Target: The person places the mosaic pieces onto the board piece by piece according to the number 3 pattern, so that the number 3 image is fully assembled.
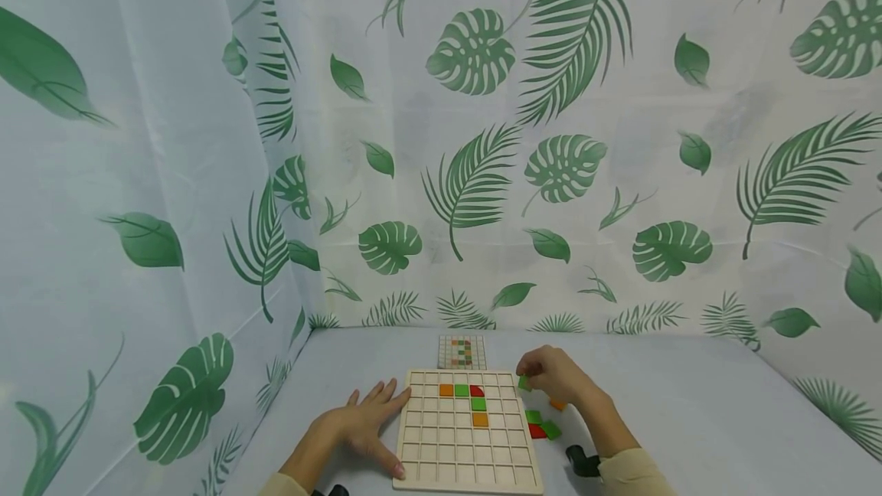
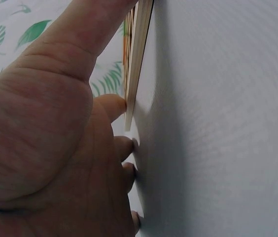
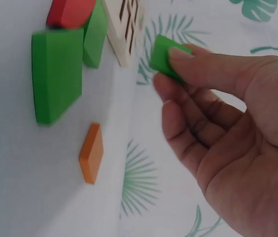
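A wooden grid board (image 1: 441, 454) lies on the table in the head view, with several coloured tiles set in its upper cells: orange (image 1: 446, 389), green (image 1: 462, 390) and red (image 1: 477, 391) in a row, then green (image 1: 478, 404) and orange (image 1: 480, 419) below the red. Spread along the board's left edge, my left hand (image 1: 361, 425) touches it with thumb and forefinger. Between thumb and fingers, my right hand (image 1: 556, 375) pinches a green tile (image 3: 159, 57), held above the table just past the board's upper right corner.
Right of the board lie loose tiles: green (image 1: 550, 429), another green (image 1: 533, 416), red (image 1: 537, 432) and orange (image 1: 557, 405). Behind the board is a small card (image 1: 445, 359) printed with a coloured grid. A leaf-patterned curtain (image 1: 496, 282) hangs behind the table.
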Available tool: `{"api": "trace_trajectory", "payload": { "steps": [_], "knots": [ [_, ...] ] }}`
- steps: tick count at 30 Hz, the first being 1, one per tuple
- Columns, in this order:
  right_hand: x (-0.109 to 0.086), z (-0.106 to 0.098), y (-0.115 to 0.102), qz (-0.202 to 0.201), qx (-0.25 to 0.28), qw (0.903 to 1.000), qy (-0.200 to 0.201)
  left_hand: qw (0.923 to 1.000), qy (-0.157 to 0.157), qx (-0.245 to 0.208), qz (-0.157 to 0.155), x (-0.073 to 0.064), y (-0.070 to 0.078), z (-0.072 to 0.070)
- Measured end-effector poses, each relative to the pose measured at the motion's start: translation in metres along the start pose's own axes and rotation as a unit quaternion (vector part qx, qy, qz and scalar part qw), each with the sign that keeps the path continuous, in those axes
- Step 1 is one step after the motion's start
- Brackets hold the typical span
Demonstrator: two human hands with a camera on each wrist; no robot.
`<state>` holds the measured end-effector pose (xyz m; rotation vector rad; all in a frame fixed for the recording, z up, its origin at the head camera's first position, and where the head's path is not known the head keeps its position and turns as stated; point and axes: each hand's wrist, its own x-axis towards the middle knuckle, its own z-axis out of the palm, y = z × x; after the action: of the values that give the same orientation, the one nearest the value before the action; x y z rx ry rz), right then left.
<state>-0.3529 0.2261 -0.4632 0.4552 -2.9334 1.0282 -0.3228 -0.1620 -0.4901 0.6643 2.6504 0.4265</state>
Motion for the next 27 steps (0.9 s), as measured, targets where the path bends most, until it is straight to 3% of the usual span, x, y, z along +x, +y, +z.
{"api": "trace_trajectory", "payload": {
  "steps": [6,12,27],
  "knots": [
    [0.003,0.004,-0.005,-0.055,0.013,0.9984,0.007,1.0,0.004,-0.002,0.005,0.001,-0.002,0.002],
    [0.005,0.01,-0.009,-0.083,0.036,0.9959,-0.004,1.0,0.004,-0.003,0.005,0.0,-0.001,0.001],
    [0.008,0.027,-0.027,-0.065,0.045,0.9962,0.036,1.0,0.005,-0.006,-0.001,-0.001,0.0,0.001]
  ]
}}
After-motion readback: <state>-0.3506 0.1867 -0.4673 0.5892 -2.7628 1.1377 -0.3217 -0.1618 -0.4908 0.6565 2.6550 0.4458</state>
